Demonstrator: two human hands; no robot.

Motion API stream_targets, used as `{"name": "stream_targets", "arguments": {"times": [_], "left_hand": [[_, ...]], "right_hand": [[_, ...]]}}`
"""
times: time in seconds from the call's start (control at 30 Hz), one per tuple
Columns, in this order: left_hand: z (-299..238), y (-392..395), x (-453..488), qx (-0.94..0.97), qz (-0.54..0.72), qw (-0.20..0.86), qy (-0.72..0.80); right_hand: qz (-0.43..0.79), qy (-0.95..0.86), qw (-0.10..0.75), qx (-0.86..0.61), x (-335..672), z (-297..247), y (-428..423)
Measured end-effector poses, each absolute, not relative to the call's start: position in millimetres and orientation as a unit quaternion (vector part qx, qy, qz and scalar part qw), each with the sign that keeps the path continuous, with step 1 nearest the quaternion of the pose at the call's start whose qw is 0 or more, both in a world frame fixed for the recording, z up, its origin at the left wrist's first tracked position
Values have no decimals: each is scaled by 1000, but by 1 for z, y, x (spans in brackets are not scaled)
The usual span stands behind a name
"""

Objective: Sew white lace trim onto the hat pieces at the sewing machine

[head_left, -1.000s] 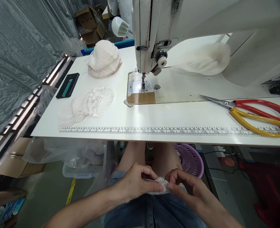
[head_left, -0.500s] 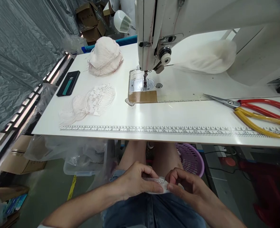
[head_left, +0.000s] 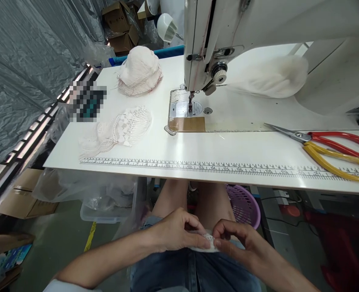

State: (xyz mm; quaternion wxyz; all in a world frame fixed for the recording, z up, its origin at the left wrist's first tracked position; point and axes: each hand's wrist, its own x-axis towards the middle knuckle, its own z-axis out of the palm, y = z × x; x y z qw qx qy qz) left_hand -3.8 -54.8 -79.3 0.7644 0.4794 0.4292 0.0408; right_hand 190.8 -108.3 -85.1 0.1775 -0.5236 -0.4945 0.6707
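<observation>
Over my lap, below the table edge, a small piece of white lace fabric [head_left: 209, 242] is pinched between my two hands. My left hand [head_left: 184, 232] grips its left part, thumb on top and fingers curled behind. My right hand [head_left: 236, 239] closes thumb and fingertips on its right end. Much of the fabric is hidden by my fingers. On the table, a flat piece of white lace [head_left: 130, 126] lies to the left, and behind it sits a stack of pale cup-shaped fabric [head_left: 140, 71] with frayed edges.
A sewing machine [head_left: 204, 44] stands on the white table [head_left: 155, 148], which has a printed ruler [head_left: 213, 168] along its front. Scissors [head_left: 307, 138] with red and yellow handles lie at the right. White fabric [head_left: 277, 77] rests under the machine arm. A purple basket [head_left: 255, 207] is below.
The view has shifted slightly, so the table things appear a little farther right. My hands stay on the lace fabric, with the right fingers slightly moved at its end.
</observation>
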Motion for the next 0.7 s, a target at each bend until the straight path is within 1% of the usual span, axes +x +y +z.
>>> {"name": "stream_targets", "arguments": {"times": [0.2,0.3,0.7], "left_hand": [[-72,-44,-12,505,17,775,380],[-71,-43,-14,524,15,763,379],[-66,-36,-28,529,86,749,389]], "right_hand": [[667,-499,140,-534,186,-73,-101],[665,-502,118,-541,183,-64,-97],[586,-564,106,-573,167,-50,-84]]}}
